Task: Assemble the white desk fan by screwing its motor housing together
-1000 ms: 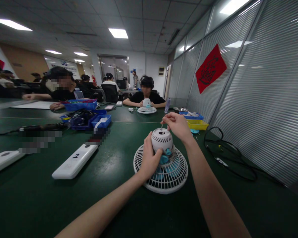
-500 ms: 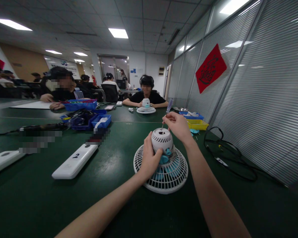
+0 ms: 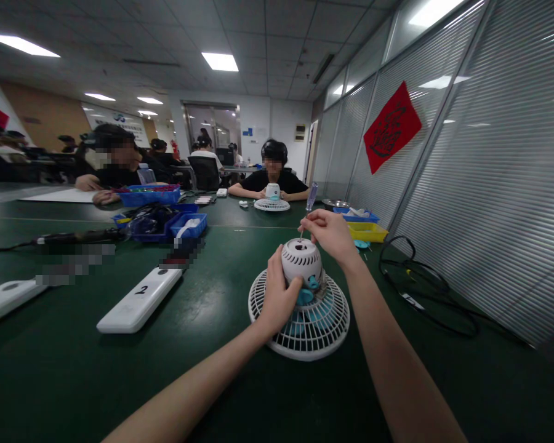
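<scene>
A white fan [image 3: 301, 261] lies face down on the green table, its round grille [image 3: 323, 341] at the bottom and its motor housing on top. My left hand [image 3: 279, 295] is wrapped round the left side of the housing, thumb at the front near a light-blue knob [image 3: 313, 282]. Between the fingertips of my right hand [image 3: 330, 234] is the thin shaft of a screwdriver [image 3: 311, 195] with a clear purplish handle. It stands nearly upright, its tip at the top of the housing by a dark opening. Whether the tip sits in a screw is too small to tell.
A white device marked 2 [image 3: 141, 298] lies to the left, with blue bins [image 3: 187, 226] behind it. On the right are a yellow tray [image 3: 368, 232] and a coiled black cable [image 3: 425, 271]. Across the table a person holds another fan [image 3: 272, 205].
The screwdriver's handle has tipped slightly to the left, and my right fingers have shifted a little with it. My left hand and the fan have stayed put.
</scene>
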Tool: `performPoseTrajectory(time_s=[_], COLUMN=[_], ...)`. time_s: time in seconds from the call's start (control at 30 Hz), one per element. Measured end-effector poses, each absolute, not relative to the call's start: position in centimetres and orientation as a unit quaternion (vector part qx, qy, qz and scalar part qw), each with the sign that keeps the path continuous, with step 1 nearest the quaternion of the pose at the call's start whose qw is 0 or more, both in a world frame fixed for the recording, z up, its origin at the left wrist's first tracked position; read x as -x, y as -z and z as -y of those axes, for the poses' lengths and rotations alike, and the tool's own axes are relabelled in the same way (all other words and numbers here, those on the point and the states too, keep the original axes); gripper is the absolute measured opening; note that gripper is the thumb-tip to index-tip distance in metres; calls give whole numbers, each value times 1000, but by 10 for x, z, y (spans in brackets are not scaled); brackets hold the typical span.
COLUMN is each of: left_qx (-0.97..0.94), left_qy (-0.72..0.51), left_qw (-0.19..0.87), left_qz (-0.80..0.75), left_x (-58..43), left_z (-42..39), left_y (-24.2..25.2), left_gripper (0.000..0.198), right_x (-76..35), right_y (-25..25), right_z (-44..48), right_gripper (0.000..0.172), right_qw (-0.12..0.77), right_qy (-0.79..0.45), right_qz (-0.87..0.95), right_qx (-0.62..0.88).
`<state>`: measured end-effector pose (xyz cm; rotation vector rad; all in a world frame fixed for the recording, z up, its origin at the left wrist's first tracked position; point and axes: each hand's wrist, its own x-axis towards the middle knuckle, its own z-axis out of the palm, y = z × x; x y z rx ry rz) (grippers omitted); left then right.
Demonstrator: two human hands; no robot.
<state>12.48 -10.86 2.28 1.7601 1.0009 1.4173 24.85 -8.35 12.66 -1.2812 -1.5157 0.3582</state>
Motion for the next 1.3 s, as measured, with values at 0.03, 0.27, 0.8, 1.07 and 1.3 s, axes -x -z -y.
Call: performPoseTrajectory(time_s=[0.03, 0.27, 0.8, 1.07, 1.3], left_qx=[-672, -674, -670, -671, -670], left_qy=[-542, -535, -535, -536, -541], left_qw=[329, 334, 339, 337, 333], left_qz=[-382, -385, -387, -386, -384], left_x=[-125, -124, -124, -124, -124], left_z=[109, 110, 111, 110, 109], left_y=[-23, -25, -26, -25, -24], left_gripper=[64, 65, 66, 67, 64], right_x=[-249, -251, -253, -251, -251], right_y=[-126, -123, -122, -123, -125], right_z=[83, 79, 79, 80, 80], right_gripper=[9, 11, 13, 13, 8], right_qw=[532, 530, 520, 549, 535], right_qy=[-153, -163, -85, -146, -179], right_qz=[637, 647, 654, 638, 648], right_qx=[536, 523, 543, 520, 512])
